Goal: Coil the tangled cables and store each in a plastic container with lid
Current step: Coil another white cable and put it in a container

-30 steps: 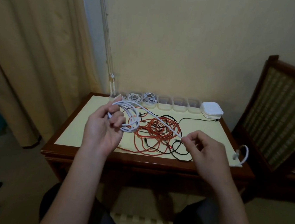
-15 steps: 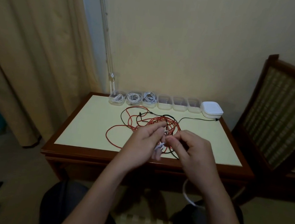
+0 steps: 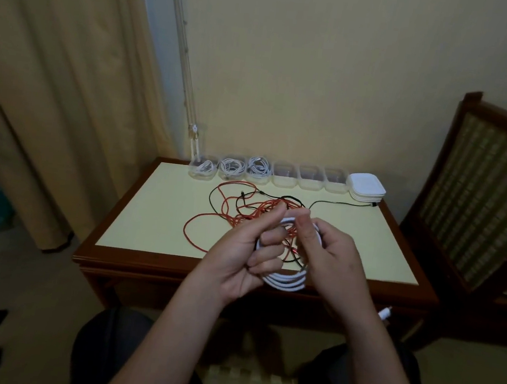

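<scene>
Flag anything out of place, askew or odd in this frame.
Only one small thing: the white cable coil, gripped by the left hand and right hand, has a loose plug end dangling below the table top, beside the right forearm. The orange and black cable tangle fits the task.

Coil (image 3: pixel 283 283) white, tangle (image 3: pixel 243 214) orange and black, tabletop (image 3: pixel 161 213) pale yellow.

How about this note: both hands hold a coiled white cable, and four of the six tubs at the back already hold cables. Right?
Not quite. The head view shows cables in only three of the six tubs, the left three; the others look empty. The left hand and right hand do hold the coiled white cable.
</scene>
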A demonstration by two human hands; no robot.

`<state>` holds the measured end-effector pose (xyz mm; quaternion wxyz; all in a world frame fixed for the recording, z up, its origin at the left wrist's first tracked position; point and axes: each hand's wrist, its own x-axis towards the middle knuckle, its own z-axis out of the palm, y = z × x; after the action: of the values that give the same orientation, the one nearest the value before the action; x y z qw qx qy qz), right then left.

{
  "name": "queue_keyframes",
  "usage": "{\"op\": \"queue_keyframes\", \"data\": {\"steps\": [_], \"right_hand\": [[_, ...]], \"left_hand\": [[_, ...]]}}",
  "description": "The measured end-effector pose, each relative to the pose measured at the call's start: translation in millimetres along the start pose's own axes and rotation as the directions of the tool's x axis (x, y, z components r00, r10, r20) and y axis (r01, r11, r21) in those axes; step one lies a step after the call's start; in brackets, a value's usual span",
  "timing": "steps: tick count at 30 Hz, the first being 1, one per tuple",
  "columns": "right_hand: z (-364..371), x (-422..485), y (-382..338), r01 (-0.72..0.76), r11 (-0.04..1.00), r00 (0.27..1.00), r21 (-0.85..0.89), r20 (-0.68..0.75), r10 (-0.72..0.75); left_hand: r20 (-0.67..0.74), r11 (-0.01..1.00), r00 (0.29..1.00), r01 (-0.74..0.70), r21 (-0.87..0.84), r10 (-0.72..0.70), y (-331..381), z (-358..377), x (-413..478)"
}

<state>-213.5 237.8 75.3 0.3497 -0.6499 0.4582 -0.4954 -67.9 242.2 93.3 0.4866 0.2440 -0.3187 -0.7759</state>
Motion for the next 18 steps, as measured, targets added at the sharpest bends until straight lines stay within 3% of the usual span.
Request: {"op": "queue_keyframes", "data": {"steps": [5,10,18], "right_hand": [[-1,2,4,0.006,0.998,1.0,-0.062,-0.026,-0.008],[-1,0,4,-0.042,0.998,0.999,-0.038,-0.006,0.042],[0,0,10,0.047,0.96,0.996,-0.277,0.081,-0.025]], "left_hand": [[-0.109,0.903,0.98,-0.105,0.416,0.164,-6,3,0],[-0.189,0.91,0.954,-0.146,0.389,0.234,-3,-2,5],[-0.344,0.937,0.885,-0.233,0.259,0.315,16,-17,7]]}}
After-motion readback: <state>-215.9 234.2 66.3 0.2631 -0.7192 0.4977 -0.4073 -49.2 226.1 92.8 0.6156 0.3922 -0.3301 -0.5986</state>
